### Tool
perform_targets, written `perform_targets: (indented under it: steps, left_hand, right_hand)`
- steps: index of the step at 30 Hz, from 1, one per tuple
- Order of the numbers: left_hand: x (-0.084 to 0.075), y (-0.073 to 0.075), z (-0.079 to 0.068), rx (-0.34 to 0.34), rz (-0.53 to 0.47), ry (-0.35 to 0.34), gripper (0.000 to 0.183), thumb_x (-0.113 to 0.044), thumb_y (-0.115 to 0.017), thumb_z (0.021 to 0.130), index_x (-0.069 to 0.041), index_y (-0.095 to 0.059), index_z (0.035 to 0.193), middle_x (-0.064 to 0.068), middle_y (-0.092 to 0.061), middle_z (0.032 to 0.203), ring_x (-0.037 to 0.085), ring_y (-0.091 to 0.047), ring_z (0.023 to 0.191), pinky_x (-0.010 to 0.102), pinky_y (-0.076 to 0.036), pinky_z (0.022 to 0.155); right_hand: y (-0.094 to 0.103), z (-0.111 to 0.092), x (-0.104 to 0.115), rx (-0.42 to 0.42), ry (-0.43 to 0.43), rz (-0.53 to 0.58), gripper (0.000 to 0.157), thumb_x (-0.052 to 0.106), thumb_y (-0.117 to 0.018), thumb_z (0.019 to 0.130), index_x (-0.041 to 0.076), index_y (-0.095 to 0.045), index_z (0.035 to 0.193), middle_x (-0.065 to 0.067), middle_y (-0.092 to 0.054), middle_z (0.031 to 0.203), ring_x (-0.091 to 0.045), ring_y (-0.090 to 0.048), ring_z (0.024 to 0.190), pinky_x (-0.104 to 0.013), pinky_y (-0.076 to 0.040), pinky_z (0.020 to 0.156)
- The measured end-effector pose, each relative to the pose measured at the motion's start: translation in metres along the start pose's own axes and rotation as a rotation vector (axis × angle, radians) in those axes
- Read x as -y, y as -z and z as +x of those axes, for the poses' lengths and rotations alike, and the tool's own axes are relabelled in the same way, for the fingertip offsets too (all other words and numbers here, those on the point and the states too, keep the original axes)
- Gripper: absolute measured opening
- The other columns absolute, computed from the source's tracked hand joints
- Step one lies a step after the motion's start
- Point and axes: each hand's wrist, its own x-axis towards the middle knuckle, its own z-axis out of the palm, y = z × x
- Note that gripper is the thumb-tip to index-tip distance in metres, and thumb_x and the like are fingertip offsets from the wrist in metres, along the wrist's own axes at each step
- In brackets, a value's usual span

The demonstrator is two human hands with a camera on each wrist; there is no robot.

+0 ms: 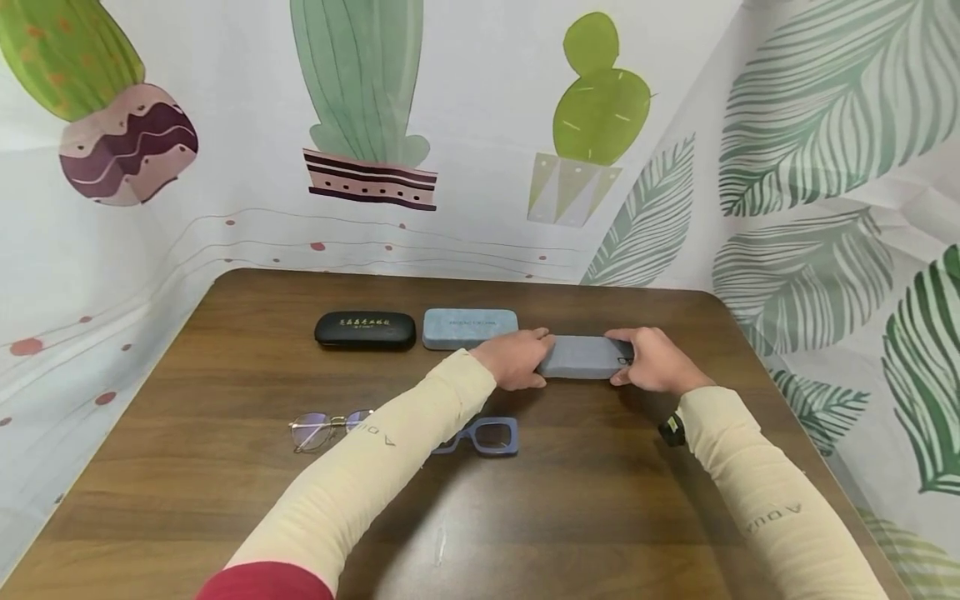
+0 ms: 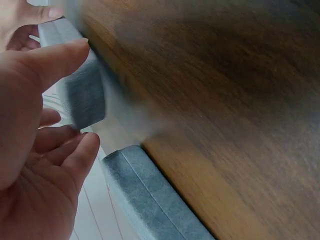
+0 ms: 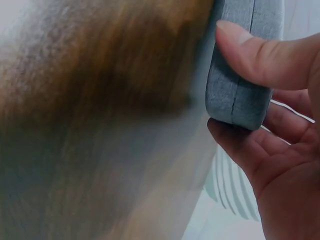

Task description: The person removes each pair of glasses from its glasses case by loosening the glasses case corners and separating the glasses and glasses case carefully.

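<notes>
A grey-blue glasses case [image 1: 583, 357] lies at the right of the table's far half, between both hands. At its left end my left hand [image 1: 516, 358] holds it, thumb on the near side and fingers on the far side. My right hand [image 1: 660, 360] grips the other end; in the right wrist view its thumb presses the front of the case [image 3: 236, 92], where a seam line shows. Left of the held case lie a light blue glasses case [image 1: 470, 327] and a black glasses case [image 1: 365, 330] with gold lettering.
Nearer on the wooden table [image 1: 525, 525] lie thin-framed glasses [image 1: 311, 433] and blue thick-framed glasses [image 1: 495, 435], both partly covered by the left sleeve [image 1: 382, 454]. A cloth [image 1: 495, 100] printed with cacti and leaves hangs behind the table.
</notes>
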Motion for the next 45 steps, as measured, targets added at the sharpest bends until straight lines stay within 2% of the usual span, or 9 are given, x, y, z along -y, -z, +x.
perform_targets:
  steps: [1,10,16,19,26,33,37,45]
  left_hand:
    - [0.0,0.0,0.0,-0.013,-0.01,-0.004,0.077,-0.039,-0.065,0.103,-0.001,-0.031,0.162,0.017,-0.034,0.169,0.026,-0.04,0.154,0.035,-0.035,0.125]
    - [-0.002,0.009,-0.004,-0.158,-0.101,-0.005,0.077,-0.037,-0.071,0.099,-0.001,-0.038,0.158,0.016,-0.052,0.154,0.025,-0.057,0.137,0.034,-0.047,0.114]
    - [-0.004,0.017,-0.007,-0.215,-0.12,-0.018,0.072,-0.031,-0.077,0.092,0.0,-0.048,0.151,0.014,-0.063,0.138,0.024,-0.063,0.123,0.033,-0.052,0.105]
    - [-0.004,0.019,-0.009,-0.223,-0.129,-0.016,0.071,-0.031,-0.079,0.09,-0.001,-0.051,0.148,0.013,-0.065,0.133,0.023,-0.064,0.117,0.033,-0.054,0.101]
    - [-0.003,0.02,-0.015,-0.224,-0.144,-0.013,0.071,-0.034,-0.08,0.089,-0.002,-0.053,0.147,0.011,-0.067,0.129,0.023,-0.064,0.114,0.033,-0.054,0.097]
    - [-0.004,0.024,-0.02,-0.242,-0.179,-0.025,0.06,-0.032,-0.082,0.087,-0.004,-0.06,0.136,0.009,-0.069,0.118,0.022,-0.064,0.107,0.033,-0.054,0.092]
    - [-0.006,0.026,-0.022,-0.243,-0.187,-0.02,0.064,-0.032,-0.082,0.087,-0.004,-0.059,0.139,0.009,-0.069,0.123,0.022,-0.064,0.11,0.033,-0.054,0.094]
    - [-0.013,0.025,-0.025,-0.25,-0.161,-0.02,0.069,-0.036,-0.082,0.086,-0.004,-0.057,0.142,0.008,-0.069,0.128,0.021,-0.064,0.112,0.032,-0.054,0.095]
  right_hand:
    - [0.002,-0.001,0.002,-0.004,0.002,0.012,0.076,0.009,-0.093,0.071,-0.005,-0.062,0.139,-0.028,-0.072,0.124,-0.034,-0.067,0.108,-0.051,-0.053,0.096]
    - [0.023,-0.01,0.015,-0.047,0.029,0.092,0.074,0.007,-0.093,0.07,-0.002,-0.064,0.137,-0.022,-0.074,0.118,-0.027,-0.065,0.097,-0.042,-0.053,0.089]
    - [0.034,-0.011,0.019,-0.01,0.038,0.09,0.074,0.011,-0.095,0.068,-0.003,-0.066,0.135,-0.02,-0.075,0.117,-0.022,-0.065,0.093,-0.03,-0.052,0.082]
    - [0.038,-0.01,0.021,0.008,0.049,0.084,0.074,0.011,-0.096,0.067,-0.003,-0.067,0.134,-0.019,-0.076,0.114,-0.021,-0.065,0.09,-0.028,-0.051,0.079]
    - [0.042,-0.01,0.027,0.03,0.069,0.071,0.072,0.011,-0.096,0.066,-0.003,-0.069,0.131,-0.019,-0.077,0.116,-0.021,-0.065,0.092,-0.03,-0.052,0.082]
    - [0.044,-0.014,0.032,0.023,0.074,0.076,0.073,0.012,-0.097,0.066,-0.004,-0.068,0.132,-0.02,-0.076,0.115,-0.02,-0.065,0.09,-0.03,-0.052,0.081]
    - [0.046,-0.017,0.034,0.015,0.076,0.064,0.075,0.016,-0.099,0.065,-0.003,-0.07,0.131,-0.02,-0.076,0.117,-0.02,-0.063,0.089,-0.027,-0.049,0.079]
    - [0.05,-0.026,0.034,0.021,0.088,0.054,0.072,0.014,-0.099,0.063,-0.001,-0.072,0.128,-0.015,-0.078,0.113,-0.019,-0.061,0.085,-0.025,-0.048,0.075]
